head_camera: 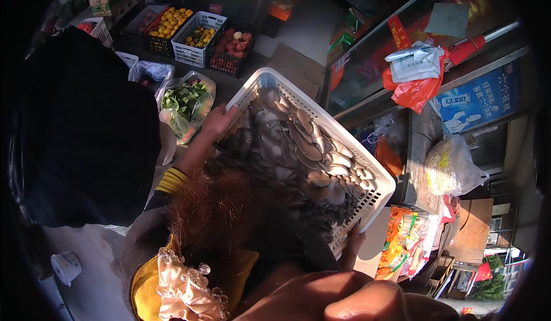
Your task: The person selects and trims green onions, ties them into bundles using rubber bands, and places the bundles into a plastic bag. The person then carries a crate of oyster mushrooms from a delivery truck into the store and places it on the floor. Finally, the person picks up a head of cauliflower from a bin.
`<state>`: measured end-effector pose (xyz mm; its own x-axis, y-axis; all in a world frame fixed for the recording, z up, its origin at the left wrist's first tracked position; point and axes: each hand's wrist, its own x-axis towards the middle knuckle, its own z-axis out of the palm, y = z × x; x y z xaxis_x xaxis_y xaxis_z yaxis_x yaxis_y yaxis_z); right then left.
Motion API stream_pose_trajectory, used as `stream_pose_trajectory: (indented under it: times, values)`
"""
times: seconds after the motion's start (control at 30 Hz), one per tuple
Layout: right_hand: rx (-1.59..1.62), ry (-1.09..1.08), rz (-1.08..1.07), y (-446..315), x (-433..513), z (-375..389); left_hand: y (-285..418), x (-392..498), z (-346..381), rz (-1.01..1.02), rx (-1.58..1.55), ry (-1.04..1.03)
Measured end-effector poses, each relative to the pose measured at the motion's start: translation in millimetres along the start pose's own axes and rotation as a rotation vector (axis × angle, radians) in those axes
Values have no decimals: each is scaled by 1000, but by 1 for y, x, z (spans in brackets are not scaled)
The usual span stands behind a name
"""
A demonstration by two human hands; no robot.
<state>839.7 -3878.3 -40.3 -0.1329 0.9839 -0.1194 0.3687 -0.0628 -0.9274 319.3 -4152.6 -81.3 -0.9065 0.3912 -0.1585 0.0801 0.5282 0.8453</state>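
Note:
Before me, a white plastic crate (pixel 357 138) full of oyster mushrooms (pixel 305 144) is held up at a tilt. A hand (pixel 219 123) grips its far-left rim, and its yellow-cuffed sleeve leads to a person (pixel 206 217) seen from behind, with a pale beaded scrunchie (pixel 189 286). Another hand (pixel 355 241) holds the near-right corner; its sleeve is hidden, and it seems to be the same person's. Large out-of-focus skin (pixel 370 299), perhaps a hand, fills the bottom edge close to the camera. Neither of my hands can be made out for certain.
A dark-clothed shape (pixel 86 136), apparently a person, fills the left. Behind stand crates of orange fruit (pixel 172 22) and red produce (pixel 234 45), beside a bag of leafy greens (pixel 185 99). On the right are a glass case (pixel 366 67), plastic bags (pixel 415 73) and snack packets (pixel 400 243).

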Motion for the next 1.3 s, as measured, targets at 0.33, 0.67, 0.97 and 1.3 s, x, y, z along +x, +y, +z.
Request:
stream_pose_trajectory:
  times: [0.33, 0.67, 0.97, 1.3]
  values:
    - [-179, -197, -147, -57, 332, 252, 55, 223, 2, -247, 59, 171]
    - [-395, -738, -471, -223, 582, 491, 143, 341, -24, -444, 10, 515]
    - [-306, -639, -400, -345, 746, 687, 227, 632, 2, -350, 41, 412]
    - [-240, -653, -392, -424, 950, 850, 333, 885, 80, -270, 113, 361]
